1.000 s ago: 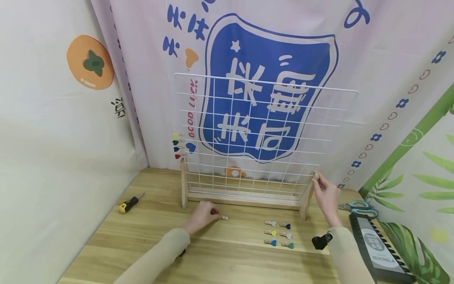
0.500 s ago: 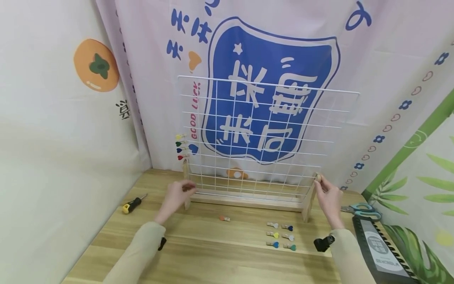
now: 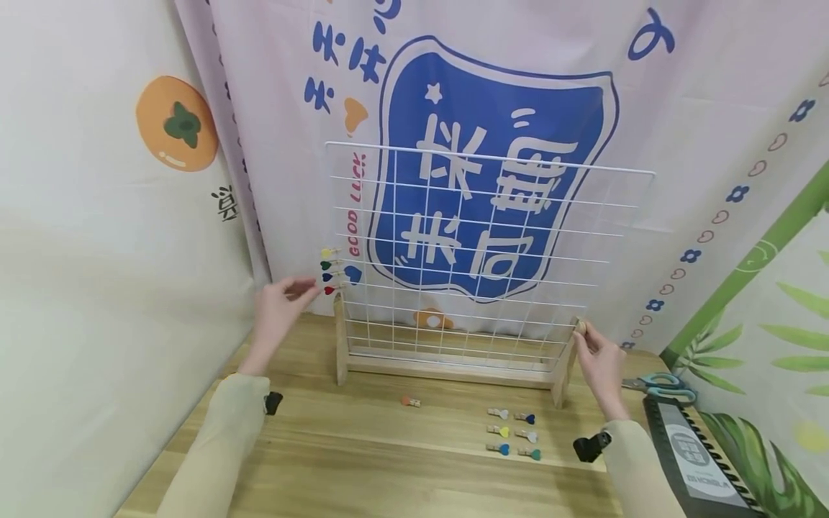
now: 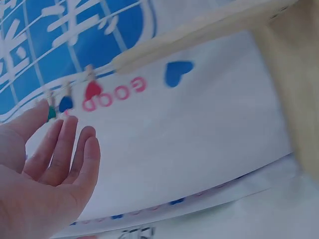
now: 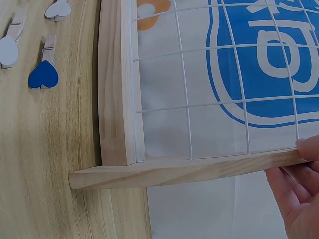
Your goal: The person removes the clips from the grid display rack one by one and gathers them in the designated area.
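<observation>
The left hand (image 3: 277, 311) is raised at about 9 o'clock from the foot of the wire grid panel (image 3: 482, 252), just beside the column of four heart clips (image 3: 329, 271) pinned to the grid's left edge. Its fingers (image 4: 65, 149) are seen loosely extended and slightly spread in the left wrist view, with nothing held; the fingertips lie close to the red heart clip (image 3: 328, 290), the lowest of the column, and whether it is touched cannot be told.

The right hand (image 3: 599, 363) is set at 3 o'clock of the panel, its fingers curled against the top of the right wooden upright (image 3: 565, 367) of the stand. In the right wrist view only fingertips (image 5: 309, 149) are shown, pressed on the end of that wooden piece.

On the wooden table (image 3: 388, 467) an orange clip (image 3: 410, 401) lies alone at 6 o'clock of the stand, and six clips in two columns (image 3: 514, 433) lie near 5 o'clock. Bare tabletop is left between these and the near edge. At the right edge a small keyboard (image 3: 696, 460) and scissors (image 3: 660, 385) are found, close to the right forearm. Printed cloth (image 3: 492, 86) hangs directly behind the grid.
</observation>
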`<action>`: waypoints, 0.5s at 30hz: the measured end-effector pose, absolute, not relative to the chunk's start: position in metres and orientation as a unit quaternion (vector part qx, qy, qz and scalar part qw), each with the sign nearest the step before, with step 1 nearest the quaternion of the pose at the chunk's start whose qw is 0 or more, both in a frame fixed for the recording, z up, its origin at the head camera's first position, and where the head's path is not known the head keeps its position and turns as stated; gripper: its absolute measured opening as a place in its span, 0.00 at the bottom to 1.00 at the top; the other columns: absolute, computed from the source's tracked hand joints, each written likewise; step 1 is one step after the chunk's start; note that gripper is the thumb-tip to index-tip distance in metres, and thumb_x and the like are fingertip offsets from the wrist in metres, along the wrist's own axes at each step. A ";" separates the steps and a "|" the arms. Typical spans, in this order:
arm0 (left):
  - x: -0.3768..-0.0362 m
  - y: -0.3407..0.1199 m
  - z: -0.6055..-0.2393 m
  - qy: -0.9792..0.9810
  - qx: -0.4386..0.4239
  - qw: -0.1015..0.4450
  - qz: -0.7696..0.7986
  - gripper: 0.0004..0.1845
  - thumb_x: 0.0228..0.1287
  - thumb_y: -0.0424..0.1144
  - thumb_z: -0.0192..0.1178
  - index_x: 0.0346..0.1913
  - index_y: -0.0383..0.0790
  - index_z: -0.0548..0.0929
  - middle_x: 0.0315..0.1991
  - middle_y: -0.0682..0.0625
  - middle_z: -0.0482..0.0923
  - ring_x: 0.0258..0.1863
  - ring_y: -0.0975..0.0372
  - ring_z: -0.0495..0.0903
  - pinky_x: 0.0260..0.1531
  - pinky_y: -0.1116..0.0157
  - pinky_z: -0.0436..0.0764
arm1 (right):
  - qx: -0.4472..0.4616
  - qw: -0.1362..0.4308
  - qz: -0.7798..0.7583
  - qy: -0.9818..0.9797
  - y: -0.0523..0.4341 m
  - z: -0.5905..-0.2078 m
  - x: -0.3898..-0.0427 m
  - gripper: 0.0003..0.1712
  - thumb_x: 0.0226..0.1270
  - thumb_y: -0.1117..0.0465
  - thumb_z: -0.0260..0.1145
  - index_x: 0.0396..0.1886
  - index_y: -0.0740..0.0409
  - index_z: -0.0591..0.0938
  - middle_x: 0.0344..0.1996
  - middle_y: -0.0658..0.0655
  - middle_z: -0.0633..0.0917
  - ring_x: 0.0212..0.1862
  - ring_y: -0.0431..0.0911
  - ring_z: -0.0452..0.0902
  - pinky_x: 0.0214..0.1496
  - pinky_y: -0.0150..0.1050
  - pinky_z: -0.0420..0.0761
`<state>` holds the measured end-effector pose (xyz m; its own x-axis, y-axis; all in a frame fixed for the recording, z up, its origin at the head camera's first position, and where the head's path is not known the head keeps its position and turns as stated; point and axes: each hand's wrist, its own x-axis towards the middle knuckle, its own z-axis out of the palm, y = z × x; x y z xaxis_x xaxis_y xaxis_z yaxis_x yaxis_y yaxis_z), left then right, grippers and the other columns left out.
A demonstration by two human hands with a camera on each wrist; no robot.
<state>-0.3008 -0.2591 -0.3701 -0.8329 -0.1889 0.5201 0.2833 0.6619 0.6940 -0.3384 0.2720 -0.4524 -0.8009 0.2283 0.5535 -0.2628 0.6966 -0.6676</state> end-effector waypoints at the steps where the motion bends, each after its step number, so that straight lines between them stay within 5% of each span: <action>1: -0.303 -0.258 -0.365 -0.861 -0.025 0.296 -0.414 0.15 0.65 0.37 0.66 0.50 0.31 0.84 0.48 0.36 0.86 0.46 0.47 0.86 0.46 0.67 0.87 | 0.010 0.316 0.389 -0.865 0.272 -0.452 -0.338 0.21 0.71 0.62 0.63 0.61 0.67 0.77 0.52 0.71 0.83 0.49 0.65 0.85 0.46 0.43 0.80; 8: -0.316 -0.251 -0.337 -0.850 -0.017 0.320 -0.418 0.19 0.67 0.46 0.64 0.53 0.34 0.84 0.51 0.38 0.86 0.49 0.47 0.86 0.51 0.51 0.85 | 0.008 0.311 0.398 -0.863 0.272 -0.451 -0.339 0.21 0.71 0.62 0.63 0.61 0.67 0.77 0.53 0.71 0.83 0.50 0.65 0.84 0.46 0.33 0.81; 15: -0.327 -0.249 -0.331 -0.855 -0.029 0.338 -0.392 0.16 0.69 0.45 0.62 0.50 0.36 0.87 0.46 0.39 0.88 0.45 0.49 0.88 0.42 0.58 0.87 | 0.010 0.318 0.393 -0.863 0.272 -0.453 -0.341 0.21 0.71 0.64 0.63 0.60 0.69 0.78 0.52 0.73 0.83 0.49 0.66 0.85 0.47 0.44 0.80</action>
